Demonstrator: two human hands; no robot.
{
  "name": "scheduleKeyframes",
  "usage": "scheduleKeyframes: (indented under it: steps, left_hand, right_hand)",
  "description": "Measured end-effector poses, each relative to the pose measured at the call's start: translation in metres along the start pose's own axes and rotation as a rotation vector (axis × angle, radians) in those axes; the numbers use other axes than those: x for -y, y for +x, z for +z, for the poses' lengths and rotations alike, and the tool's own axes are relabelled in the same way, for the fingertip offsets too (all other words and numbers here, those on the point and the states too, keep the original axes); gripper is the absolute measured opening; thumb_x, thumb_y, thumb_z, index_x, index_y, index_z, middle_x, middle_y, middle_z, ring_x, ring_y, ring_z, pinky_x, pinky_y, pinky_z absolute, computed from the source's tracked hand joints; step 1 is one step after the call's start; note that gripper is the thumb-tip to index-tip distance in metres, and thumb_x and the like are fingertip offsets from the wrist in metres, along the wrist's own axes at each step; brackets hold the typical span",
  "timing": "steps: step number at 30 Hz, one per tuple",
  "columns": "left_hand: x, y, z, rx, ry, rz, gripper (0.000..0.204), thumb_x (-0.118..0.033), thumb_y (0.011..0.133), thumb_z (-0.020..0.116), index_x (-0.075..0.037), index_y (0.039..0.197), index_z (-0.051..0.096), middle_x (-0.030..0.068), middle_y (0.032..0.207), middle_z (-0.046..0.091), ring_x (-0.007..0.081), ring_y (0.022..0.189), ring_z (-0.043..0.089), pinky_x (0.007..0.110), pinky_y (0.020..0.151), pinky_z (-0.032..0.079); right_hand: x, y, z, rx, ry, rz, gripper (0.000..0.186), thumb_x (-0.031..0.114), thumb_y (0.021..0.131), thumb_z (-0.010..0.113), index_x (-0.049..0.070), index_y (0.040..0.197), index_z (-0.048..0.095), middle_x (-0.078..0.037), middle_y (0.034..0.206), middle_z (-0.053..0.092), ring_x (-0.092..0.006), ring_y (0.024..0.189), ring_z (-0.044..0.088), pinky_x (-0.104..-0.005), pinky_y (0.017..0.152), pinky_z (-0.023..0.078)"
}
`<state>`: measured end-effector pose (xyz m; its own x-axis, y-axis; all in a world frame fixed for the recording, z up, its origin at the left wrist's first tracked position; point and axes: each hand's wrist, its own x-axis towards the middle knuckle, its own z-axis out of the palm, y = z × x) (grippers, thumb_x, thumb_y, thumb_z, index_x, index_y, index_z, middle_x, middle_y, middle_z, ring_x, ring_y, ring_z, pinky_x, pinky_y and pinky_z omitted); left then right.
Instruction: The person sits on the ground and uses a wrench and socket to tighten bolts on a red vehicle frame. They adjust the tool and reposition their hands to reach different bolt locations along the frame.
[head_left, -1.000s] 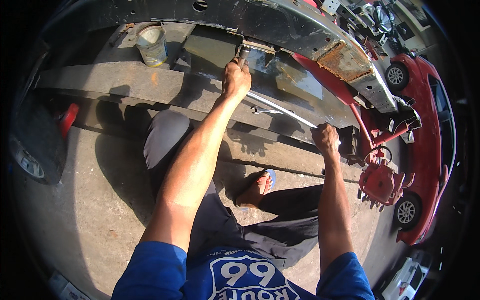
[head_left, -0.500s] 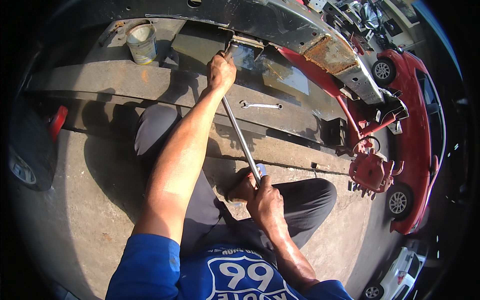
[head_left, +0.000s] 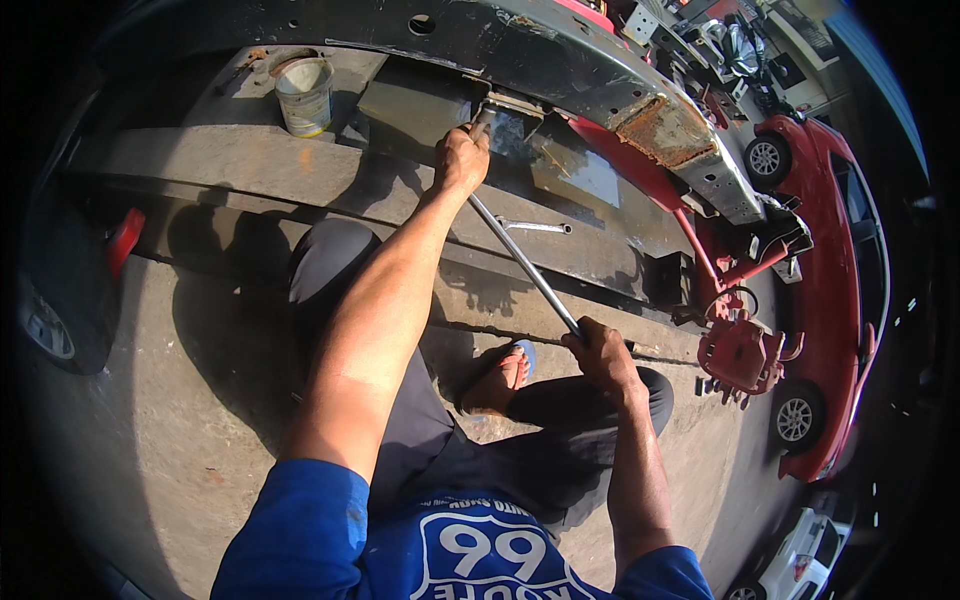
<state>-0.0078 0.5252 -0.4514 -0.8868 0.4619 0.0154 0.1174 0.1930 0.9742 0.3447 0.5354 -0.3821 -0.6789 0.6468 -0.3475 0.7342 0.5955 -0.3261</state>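
My left hand is closed around the socket end of the tool, which sits at a metal bracket under the long dark steel beam. My right hand grips the lower end of the long steel bar, which runs diagonally down from beside my left hand. A wrench lies on the metal ledge behind the bar, partly hidden by it. A rusty patch marks the right part of the beam.
A bucket stands at upper left. Red lifting arms and a red bracket assembly are at right, beside a red car; a white car is lower right. A dark tire is at left. My legs are folded beneath.
My right hand first swung the bar down toward me and left, and has since moved back up and right. My left hand stays at the socket end, shifting slightly with the view.
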Motion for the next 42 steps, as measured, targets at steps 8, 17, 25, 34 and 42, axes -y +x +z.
scheduleKeyframes:
  steps: [8, 17, 25, 34, 42]
  left_hand:
    - [-0.001, -0.006, 0.005, -0.034, -0.016, 0.024, 0.022, -0.024, 0.095, 0.067, -0.002, 0.093, 0.07, 0.0224, 0.086, 0.071, 0.0402, 0.086, 0.071, 0.047, 0.077, 0.055]
    - [0.009, -0.005, 0.01, -0.049, 0.059, 0.015, 0.028, -0.028, 0.096, 0.067, -0.002, 0.087, 0.069, 0.0233, 0.082, 0.07, 0.0407, 0.084, 0.071, 0.049, 0.074, 0.054]
    - [0.005, -0.017, 0.017, -0.104, 0.011, 0.084, 0.034, -0.035, 0.099, 0.064, -0.001, 0.093, 0.068, 0.0212, 0.086, 0.071, 0.0398, 0.085, 0.071, 0.048, 0.073, 0.053]
    - [-0.018, -0.024, 0.015, -0.193, 0.037, 0.033, 0.018, -0.016, 0.094, 0.065, 0.001, 0.089, 0.066, 0.0229, 0.083, 0.07, 0.0419, 0.083, 0.07, 0.048, 0.075, 0.054]
    - [-0.019, -0.018, 0.01, -0.241, 0.059, -0.008, 0.019, -0.014, 0.093, 0.066, 0.004, 0.091, 0.063, 0.0238, 0.082, 0.068, 0.041, 0.083, 0.07, 0.046, 0.074, 0.054]
  right_hand:
    - [-0.043, 0.051, -0.033, -0.325, -0.244, 0.013, 0.035, 0.035, 0.09, 0.075, 0.001, 0.088, 0.068, -0.022, 0.074, 0.067, -0.0402, 0.07, 0.067, -0.0466, 0.067, 0.051]
    - [-0.053, 0.084, -0.026, 0.032, -0.16, 0.063, 0.037, 0.039, 0.089, 0.076, 0.004, 0.102, 0.075, -0.024, 0.087, 0.072, -0.042, 0.086, 0.07, -0.0466, 0.076, 0.054]
    - [-0.074, 0.09, -0.033, -0.145, -0.283, 0.03, 0.031, 0.037, 0.089, 0.074, 0.006, 0.095, 0.073, -0.019, 0.087, 0.071, -0.0406, 0.088, 0.069, -0.0486, 0.076, 0.053]
    - [-0.084, 0.144, -0.076, -0.168, -0.357, -0.065, 0.035, 0.039, 0.091, 0.072, 0.004, 0.089, 0.071, -0.02, 0.083, 0.07, -0.0402, 0.084, 0.068, -0.0482, 0.073, 0.052]
    - [-0.095, 0.222, -0.069, -0.18, -0.362, -0.139, 0.031, 0.037, 0.09, 0.074, 0.006, 0.095, 0.073, -0.018, 0.091, 0.072, -0.0394, 0.091, 0.069, -0.0506, 0.078, 0.053]
